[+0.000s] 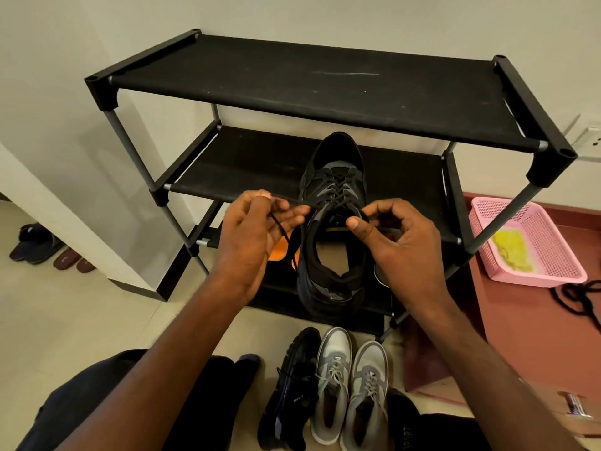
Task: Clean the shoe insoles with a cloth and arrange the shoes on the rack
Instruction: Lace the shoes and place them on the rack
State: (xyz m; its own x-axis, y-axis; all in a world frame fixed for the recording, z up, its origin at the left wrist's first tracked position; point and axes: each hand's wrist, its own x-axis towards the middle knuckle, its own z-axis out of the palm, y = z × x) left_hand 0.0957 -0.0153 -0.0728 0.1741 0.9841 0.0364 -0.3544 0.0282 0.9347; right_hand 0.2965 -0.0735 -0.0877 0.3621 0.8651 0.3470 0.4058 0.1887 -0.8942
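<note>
A black and grey sneaker (333, 187) is held up in front of the black shoe rack (302, 83), heel toward me. My left hand (250, 236) pinches one black lace, pulled out to the left. My right hand (390, 236) pinches the other lace at the shoe's collar. An orange insole (279, 250) shows behind my left hand on a lower shelf. On the floor below lie a black sneaker (289, 388) and a pair of grey sneakers (351, 385). A yellow cloth (512, 250) lies in a pink basket (553, 255) at the right.
The rack stands against a white wall, and its top shelf holds nothing. Sandals (39, 244) lie on the floor at the far left. A black cord (582, 299) lies on the reddish floor by the basket. My knees fill the bottom edge.
</note>
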